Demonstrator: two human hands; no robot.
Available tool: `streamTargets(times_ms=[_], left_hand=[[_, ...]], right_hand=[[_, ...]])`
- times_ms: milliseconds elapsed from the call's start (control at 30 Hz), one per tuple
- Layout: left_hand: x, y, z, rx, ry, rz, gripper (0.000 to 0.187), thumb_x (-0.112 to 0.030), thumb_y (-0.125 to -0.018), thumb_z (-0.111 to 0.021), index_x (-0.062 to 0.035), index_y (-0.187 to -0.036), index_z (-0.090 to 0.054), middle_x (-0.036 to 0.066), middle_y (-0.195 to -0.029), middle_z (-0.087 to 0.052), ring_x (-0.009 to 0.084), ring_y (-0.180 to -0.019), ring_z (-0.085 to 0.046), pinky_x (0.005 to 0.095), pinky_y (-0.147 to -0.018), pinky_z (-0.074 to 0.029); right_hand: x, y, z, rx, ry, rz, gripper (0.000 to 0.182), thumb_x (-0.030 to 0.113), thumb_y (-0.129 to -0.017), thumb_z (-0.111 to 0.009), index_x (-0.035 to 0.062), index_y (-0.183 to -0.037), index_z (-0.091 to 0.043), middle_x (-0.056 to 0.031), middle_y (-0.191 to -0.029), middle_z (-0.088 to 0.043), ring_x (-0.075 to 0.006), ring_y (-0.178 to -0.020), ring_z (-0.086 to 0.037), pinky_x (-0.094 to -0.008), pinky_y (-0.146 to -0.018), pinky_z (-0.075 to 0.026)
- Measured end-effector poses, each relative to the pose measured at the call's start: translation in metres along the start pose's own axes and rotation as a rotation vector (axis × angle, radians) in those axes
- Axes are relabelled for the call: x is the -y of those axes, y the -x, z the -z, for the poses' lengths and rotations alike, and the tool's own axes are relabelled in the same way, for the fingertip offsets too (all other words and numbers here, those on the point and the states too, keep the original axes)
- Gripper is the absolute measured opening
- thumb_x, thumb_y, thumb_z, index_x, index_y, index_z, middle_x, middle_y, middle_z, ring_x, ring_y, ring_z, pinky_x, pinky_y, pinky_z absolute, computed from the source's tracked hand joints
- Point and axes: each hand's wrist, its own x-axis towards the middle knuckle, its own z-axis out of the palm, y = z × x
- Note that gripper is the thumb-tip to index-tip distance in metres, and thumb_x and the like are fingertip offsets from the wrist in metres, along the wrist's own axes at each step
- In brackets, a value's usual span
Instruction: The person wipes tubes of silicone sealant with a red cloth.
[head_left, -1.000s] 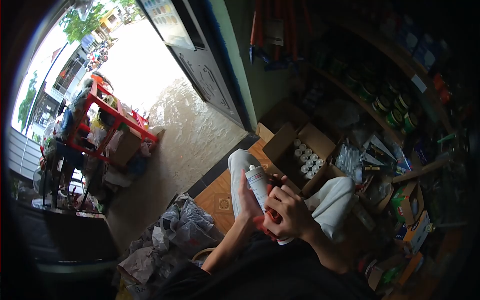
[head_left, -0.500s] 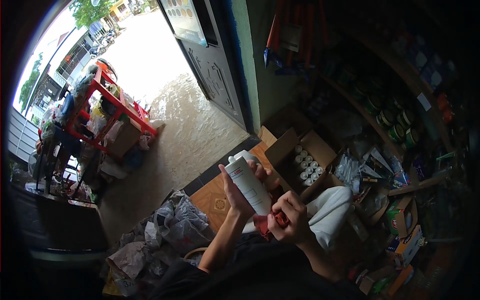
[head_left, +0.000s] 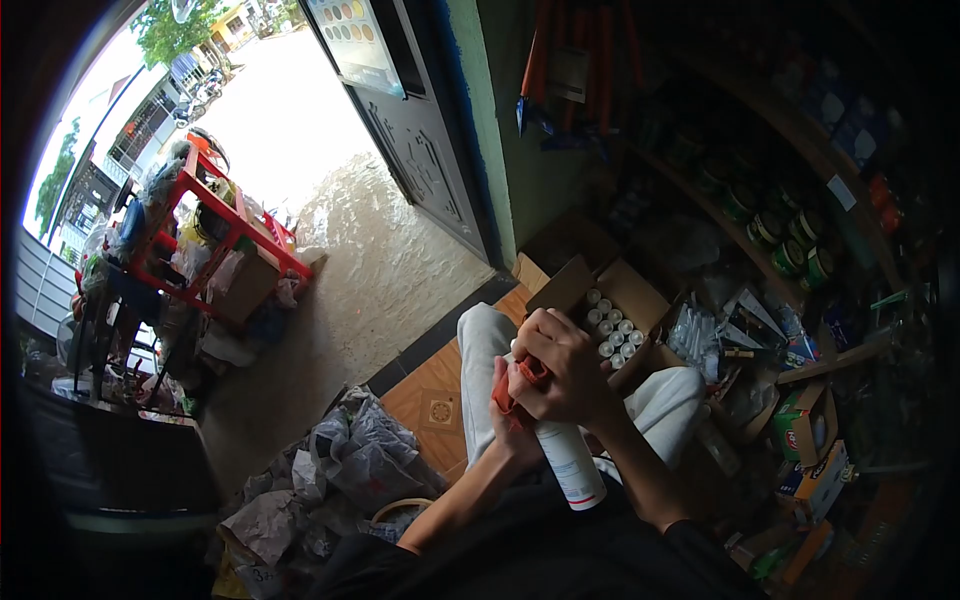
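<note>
A white cartridge-like tube [head_left: 571, 468] slants over my lap, its red-rimmed end pointing down toward my dark shirt. Around its upper part my left hand [head_left: 512, 425] is wrapped, partly hidden behind the other hand. My right hand [head_left: 562, 368] is closed on a red cloth [head_left: 505, 392] and presses it against the tube's upper end. The tip of the tube is mostly covered by my fingers.
An open cardboard box [head_left: 640, 290] of white tubes stands beyond my knees. Crumpled grey plastic and paper [head_left: 365, 450] lie at the left. A red frame [head_left: 240, 225] with bags stands outside the door [head_left: 420, 160]. Shelves with green cans [head_left: 790, 258] are at the right.
The tube has turned, its flat end now toward my body. My right hand with the red cloth has moved up to the tube's other end. Both knees show more.
</note>
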Motion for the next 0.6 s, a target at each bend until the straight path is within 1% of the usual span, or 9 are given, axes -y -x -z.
streamTargets(times_ms=[100, 133, 167, 233, 333, 433, 467, 567, 600], left_hand=[[-0.001, -0.020, 0.014, -0.186, -0.189, -0.291, 0.081, -0.076, -0.092, -0.032, -0.0151, -0.143, -0.043, 0.014, -0.141, -0.050, 0.0319, -0.134, -0.046, 0.0557, -0.112, -0.035], [-0.011, -0.024, 0.015, 0.058, -0.115, -0.190, 0.074, -0.074, -0.092, -0.036, -0.0159, -0.137, -0.050, 0.015, -0.136, -0.054, 0.0326, -0.137, -0.043, 0.0596, -0.112, -0.033], [-0.010, -0.021, 0.012, -0.167, -0.144, -0.266, 0.070, -0.071, -0.092, -0.041, -0.0127, -0.127, -0.055, 0.015, -0.126, -0.060, 0.0342, -0.134, -0.047, 0.0588, -0.112, -0.034], [-0.023, -0.021, 0.021, -0.242, -0.193, -0.280, 0.068, -0.070, -0.092, -0.045, -0.0093, -0.122, -0.058, 0.013, -0.111, -0.065, 0.0328, -0.120, -0.058, 0.0532, -0.106, -0.043], [-0.042, -0.019, 0.033, -0.138, -0.291, -0.143, 0.066, -0.066, -0.095, -0.044, -0.0071, -0.120, -0.059, 0.010, -0.101, -0.066, 0.0279, -0.100, -0.065, 0.0420, -0.094, -0.052], [-0.047, -0.037, 0.023, -0.001, -0.318, -0.208, 0.065, -0.062, -0.098, -0.042, -0.0033, -0.122, -0.058, 0.011, -0.103, -0.063, 0.0216, -0.097, -0.064, 0.0354, -0.085, -0.057], [-0.044, -0.041, 0.011, -0.091, -0.283, -0.283, 0.059, -0.055, -0.102, -0.040, -0.0030, -0.124, -0.057, 0.011, -0.102, -0.062, 0.0203, -0.093, -0.064, 0.0333, -0.079, -0.057], [-0.048, -0.049, 0.009, -0.274, -0.363, -0.485, 0.055, -0.051, -0.104, -0.039, -0.0056, -0.131, -0.053, 0.011, -0.102, -0.061, 0.0197, -0.093, -0.064, 0.0302, -0.077, -0.057], [-0.043, -0.050, 0.010, -0.257, -0.317, -0.515, 0.053, -0.049, -0.105, -0.037, -0.0079, -0.135, -0.049, 0.011, -0.103, -0.062, 0.0199, -0.090, -0.065, 0.0303, -0.073, -0.057]], right_hand=[[0.009, 0.022, -0.001, 0.099, -0.004, -0.031, 0.015, 0.016, -0.068, -0.065, 0.0051, -0.075, -0.057, -0.0094, -0.081, -0.053, -0.0278, -0.078, -0.057, -0.0411, -0.071, -0.048], [0.014, 0.030, 0.003, 0.116, -0.008, -0.060, 0.014, 0.016, -0.068, -0.064, 0.0052, -0.075, -0.057, -0.0089, -0.080, -0.053, -0.0276, -0.078, -0.057, -0.0409, -0.071, -0.049], [0.018, 0.037, 0.007, 0.134, -0.012, -0.088, 0.014, 0.015, -0.068, -0.064, 0.0052, -0.074, -0.057, -0.0084, -0.079, -0.054, -0.0274, -0.078, -0.058, -0.0407, -0.072, -0.049], [0.027, 0.053, 0.016, 0.160, -0.094, -0.091, 0.013, 0.014, -0.066, -0.065, 0.0057, -0.071, -0.057, -0.0074, -0.077, -0.055, -0.0265, -0.074, -0.057, -0.0381, -0.067, -0.049], [0.034, 0.080, 0.018, 0.151, -0.102, -0.110, 0.011, 0.014, -0.067, -0.066, 0.0073, -0.072, -0.058, -0.0065, -0.076, -0.054, -0.0252, -0.072, -0.055, -0.0372, -0.067, -0.048], [0.042, 0.086, 0.018, 0.041, -0.069, -0.127, 0.010, 0.014, -0.067, -0.065, 0.0075, -0.072, -0.058, -0.0064, -0.076, -0.054, -0.0257, -0.070, -0.055, -0.0371, -0.065, -0.048], [0.044, 0.084, 0.021, 0.042, -0.061, -0.157, 0.011, 0.014, -0.069, -0.064, 0.0065, -0.073, -0.058, -0.0070, -0.076, -0.054, -0.0266, -0.069, -0.055, -0.0371, -0.064, -0.048], [0.035, 0.085, 0.022, -0.015, -0.073, -0.246, 0.012, 0.013, -0.069, -0.064, 0.0051, -0.074, -0.057, -0.0079, -0.076, -0.053, -0.0272, -0.068, -0.054, -0.0371, -0.063, -0.048], [0.030, 0.088, 0.022, 0.017, -0.154, -0.305, 0.013, 0.013, -0.072, -0.063, 0.0030, -0.074, -0.055, -0.0089, -0.075, -0.052, -0.0249, -0.067, -0.053, -0.0356, -0.061, -0.045]])
